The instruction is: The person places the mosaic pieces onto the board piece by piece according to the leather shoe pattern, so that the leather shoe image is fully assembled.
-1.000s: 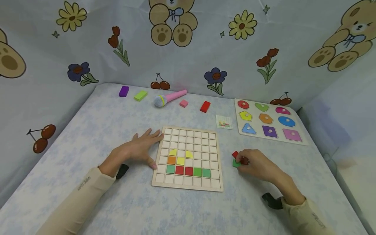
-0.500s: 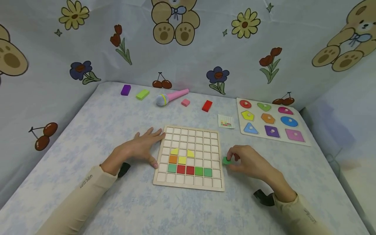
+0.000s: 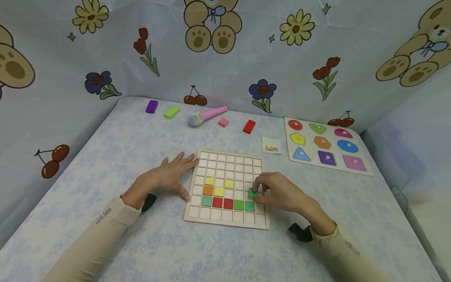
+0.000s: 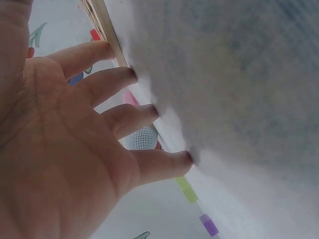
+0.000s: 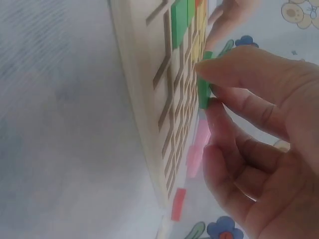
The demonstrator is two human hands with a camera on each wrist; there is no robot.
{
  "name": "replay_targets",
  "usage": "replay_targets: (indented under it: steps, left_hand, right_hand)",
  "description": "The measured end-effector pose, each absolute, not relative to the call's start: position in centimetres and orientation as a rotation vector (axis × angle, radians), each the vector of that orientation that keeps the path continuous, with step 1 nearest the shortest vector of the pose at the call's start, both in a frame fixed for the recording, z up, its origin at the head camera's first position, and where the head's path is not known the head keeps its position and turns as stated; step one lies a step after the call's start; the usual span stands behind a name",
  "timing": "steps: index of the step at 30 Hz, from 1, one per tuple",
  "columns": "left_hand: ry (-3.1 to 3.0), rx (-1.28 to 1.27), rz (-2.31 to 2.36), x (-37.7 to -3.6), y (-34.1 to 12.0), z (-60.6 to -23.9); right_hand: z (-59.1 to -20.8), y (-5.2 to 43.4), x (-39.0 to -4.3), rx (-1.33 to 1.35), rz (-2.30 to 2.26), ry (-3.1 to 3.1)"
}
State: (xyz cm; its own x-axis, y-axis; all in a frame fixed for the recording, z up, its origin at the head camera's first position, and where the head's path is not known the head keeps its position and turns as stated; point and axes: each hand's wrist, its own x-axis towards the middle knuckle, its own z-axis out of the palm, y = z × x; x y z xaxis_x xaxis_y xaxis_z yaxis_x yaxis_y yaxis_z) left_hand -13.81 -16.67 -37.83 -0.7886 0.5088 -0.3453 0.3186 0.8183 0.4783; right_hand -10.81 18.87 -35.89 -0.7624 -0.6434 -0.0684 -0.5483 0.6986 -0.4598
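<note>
A wooden grid board [image 3: 243, 224] lies on the table. Its cells hold yellow, orange, red and green tiles, including a bottom colored row with a red tile [image 3: 228, 204] and a green tile [image 3: 239, 205]. My right hand [image 3: 282, 192] pinches a small green square tile [image 5: 205, 82] between thumb and fingertips, close over the right side of the board, above the row's right end. My left hand [image 3: 167, 178] lies with its fingers spread at the board's left edge, index fingertip and thumb against the frame.
Behind the board stand a purple block [image 3: 152, 106], a lime block [image 3: 172, 112], a toy microphone [image 3: 209, 114], a pink block [image 3: 223, 122] and a red block [image 3: 249, 126]. A pattern card [image 3: 271, 145] and a shape puzzle [image 3: 331, 166] lie at the right.
My right hand has moved left from the table beside the board to over its right columns, carrying the green tile. A red tile seen beside that hand earlier is now out of sight. Left hand stays.
</note>
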Motion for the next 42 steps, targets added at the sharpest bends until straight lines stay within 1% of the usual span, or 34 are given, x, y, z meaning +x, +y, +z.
replay_targets:
  steps: [12,22,31,37,42]
  left_hand:
    - [2.534,0.616,0.525,-14.1,-16.6,-37.5]
    - [2.526,0.621,0.543,-14.0,-16.5,-37.6]
    - [2.519,0.622,0.539,-13.8,-16.1,-37.7]
    - [2.530,0.615,0.533,-13.8,-16.2,-37.5]
    - [2.531,0.619,0.557,-13.8,-16.5,-37.5]
  right_hand:
    - [-35.9,14.3,-11.7,-1.072,-0.658,2.607]
    - [-36.4,12.2,-10.9,-1.072,-0.519,2.671]
    - [-36.7,13.7,-9.1,-1.257,-0.364,2.718]
    - [-36.6,15.7,-8.8,-1.240,-0.395,2.635]
    - [-36.6,16.3,-8.8,-1.236,-0.396,2.617]
